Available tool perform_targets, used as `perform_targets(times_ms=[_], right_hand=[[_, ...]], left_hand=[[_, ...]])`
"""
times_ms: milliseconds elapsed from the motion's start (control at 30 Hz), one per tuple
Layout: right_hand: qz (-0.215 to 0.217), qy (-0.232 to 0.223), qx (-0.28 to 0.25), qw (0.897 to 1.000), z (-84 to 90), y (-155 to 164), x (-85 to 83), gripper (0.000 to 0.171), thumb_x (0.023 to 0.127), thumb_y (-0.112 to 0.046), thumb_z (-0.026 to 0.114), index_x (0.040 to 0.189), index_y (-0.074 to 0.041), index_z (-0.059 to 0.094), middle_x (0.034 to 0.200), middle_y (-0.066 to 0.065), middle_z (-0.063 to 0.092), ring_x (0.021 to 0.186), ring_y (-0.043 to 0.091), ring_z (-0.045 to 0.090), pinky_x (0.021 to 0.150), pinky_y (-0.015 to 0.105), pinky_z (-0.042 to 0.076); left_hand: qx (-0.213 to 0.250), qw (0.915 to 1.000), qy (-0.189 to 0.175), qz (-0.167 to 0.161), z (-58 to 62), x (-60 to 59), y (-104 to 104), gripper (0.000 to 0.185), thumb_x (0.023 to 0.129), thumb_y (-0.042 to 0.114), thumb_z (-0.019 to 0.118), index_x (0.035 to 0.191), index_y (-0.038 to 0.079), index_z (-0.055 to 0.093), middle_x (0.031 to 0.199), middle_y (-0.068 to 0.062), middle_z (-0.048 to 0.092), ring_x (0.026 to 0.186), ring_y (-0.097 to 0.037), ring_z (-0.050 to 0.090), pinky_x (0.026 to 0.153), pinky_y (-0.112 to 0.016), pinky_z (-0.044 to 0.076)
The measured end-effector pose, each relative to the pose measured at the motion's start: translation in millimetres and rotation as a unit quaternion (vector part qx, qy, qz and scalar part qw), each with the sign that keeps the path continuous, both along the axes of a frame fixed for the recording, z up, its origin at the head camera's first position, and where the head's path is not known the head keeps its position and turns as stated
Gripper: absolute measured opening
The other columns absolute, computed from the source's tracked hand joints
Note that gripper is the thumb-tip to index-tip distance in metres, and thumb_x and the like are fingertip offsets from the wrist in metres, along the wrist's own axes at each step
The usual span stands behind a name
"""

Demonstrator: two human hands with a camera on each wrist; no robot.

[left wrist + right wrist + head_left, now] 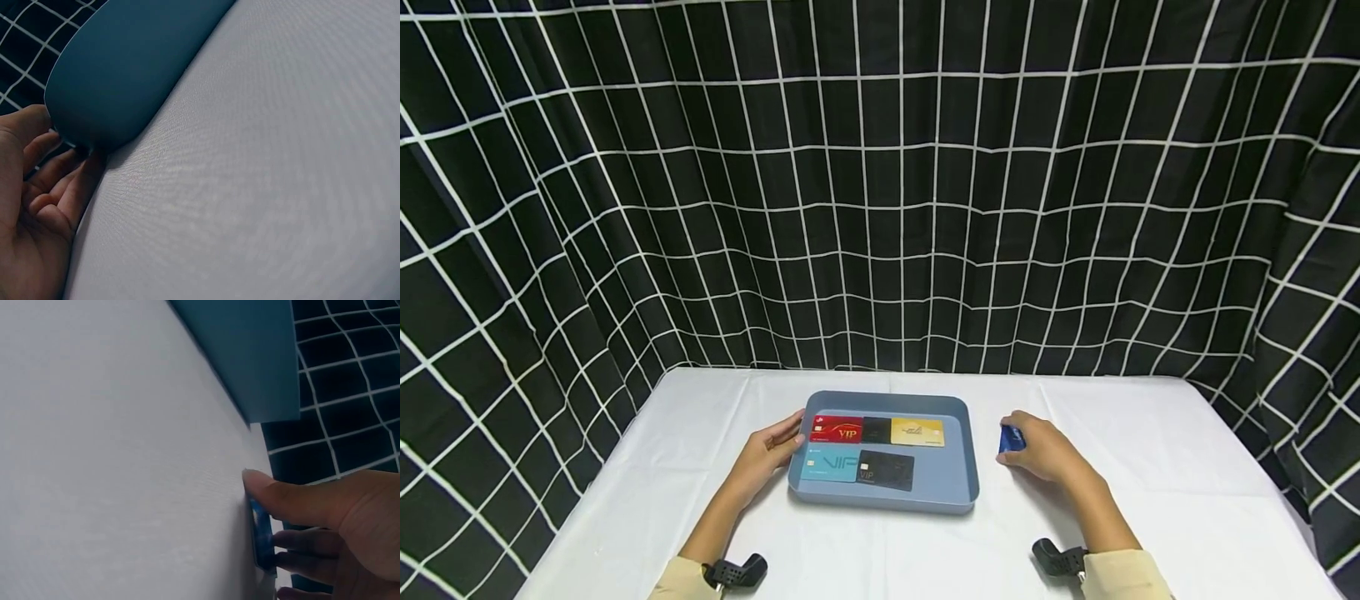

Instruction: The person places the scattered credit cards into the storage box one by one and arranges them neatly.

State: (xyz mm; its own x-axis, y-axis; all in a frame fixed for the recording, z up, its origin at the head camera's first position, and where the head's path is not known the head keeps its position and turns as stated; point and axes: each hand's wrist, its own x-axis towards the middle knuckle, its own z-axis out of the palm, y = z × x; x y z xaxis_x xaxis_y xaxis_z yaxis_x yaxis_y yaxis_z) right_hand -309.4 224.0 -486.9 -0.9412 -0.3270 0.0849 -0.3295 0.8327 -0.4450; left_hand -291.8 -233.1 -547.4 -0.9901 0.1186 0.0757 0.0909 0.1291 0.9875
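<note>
Fingers (306,540) and thumb of the right hand (1043,452) pinch a blue card (1011,439), curled round its edges; the card stands on edge on the white tablecloth (1150,467), tilted, just right of the tray and apart from it; in the right wrist view the thumb tip presses the card's near face while the other fingers back it from behind. Left of the card lies a blue-grey tray (958,483), rectangular with rounded corners, near the middle of the table; the left hand (769,454) rests against the tray's left rim, fingers loosely extended and touching the wall, gripping nothing; the left wrist view shows those fingers (59,172) lying under the tray's rounded corner. Inside the tray lie five cards flat: a red VIP card (837,430) far left, a small black card (876,430) beside it, a gold card (917,432) far right, a light blue VIP card (830,464) near left, a black VIP card (886,470) near right. Behind the table hangs a black curtain (880,183) with a white grid.
</note>
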Motion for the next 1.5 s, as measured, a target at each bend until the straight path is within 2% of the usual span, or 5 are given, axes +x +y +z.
perform_targets(times_ms=[233, 467, 1033, 1267, 1500], right_hand=[[-0.010, -0.026, -0.009, 1.000, 2.6, 4.1, -0.8, 0.071, 0.076, -0.012, 0.088, 0.135, 0.011, 0.055, 0.134, 0.036, 0.055, 0.120, 0.055, 0.055, 0.102, 0.066, 0.045], [-0.009, -0.013, -0.010, 1.000, 1.7, 8.3, -2.3, 0.074, 0.072, -0.009, 0.091, 0.133, 0.012, 0.055, 0.132, 0.036, 0.056, 0.119, 0.054, 0.055, 0.102, 0.064, 0.045], [-0.037, 0.005, 0.021, 0.999, -0.5, 10.7, -1.4, 0.090, 0.069, -0.021, 0.094, 0.140, 0.010, 0.049, 0.121, 0.033, 0.055, 0.110, 0.047, 0.054, 0.095, 0.063, 0.047], [-0.062, -0.009, 0.022, 0.998, 0.8, 10.7, -0.6, 0.106, 0.068, -0.024, 0.095, 0.147, 0.013, 0.035, 0.132, 0.044, 0.045, 0.123, 0.058, 0.045, 0.103, 0.069, 0.040], [-0.069, -0.003, 0.018, 0.997, 0.9, 12.3, 0.0, 0.115, 0.064, -0.027, 0.097, 0.150, 0.012, 0.031, 0.130, 0.042, 0.046, 0.120, 0.056, 0.046, 0.102, 0.068, 0.042]], left_hand=[[0.000, 1.0000, -0.001, 0.001, -0.9, 0.8, -0.4, 0.052, 0.101, 0.018, 0.065, 0.150, 0.008, 0.050, 0.151, -0.013, 0.050, 0.138, -0.030, 0.048, 0.098, -0.030, 0.054], [-0.003, 1.0000, -0.003, 0.002, -0.6, 2.1, -0.4, 0.053, 0.101, 0.018, 0.065, 0.150, 0.009, 0.050, 0.151, -0.012, 0.049, 0.139, -0.030, 0.047, 0.099, -0.031, 0.053], [-0.005, 1.0000, -0.002, 0.005, -0.5, 2.7, 0.2, 0.053, 0.100, 0.020, 0.066, 0.150, 0.009, 0.050, 0.151, -0.012, 0.049, 0.138, -0.030, 0.049, 0.099, -0.031, 0.054], [-0.007, 1.0000, 0.000, 0.005, 1.0, 2.4, 1.4, 0.052, 0.101, 0.020, 0.065, 0.150, 0.010, 0.051, 0.152, -0.011, 0.049, 0.139, -0.030, 0.048, 0.100, -0.032, 0.053], [-0.005, 1.0000, 0.002, 0.008, 1.3, 0.8, 2.3, 0.053, 0.100, 0.019, 0.066, 0.150, 0.009, 0.051, 0.151, -0.012, 0.050, 0.139, -0.030, 0.049, 0.100, -0.032, 0.053]])
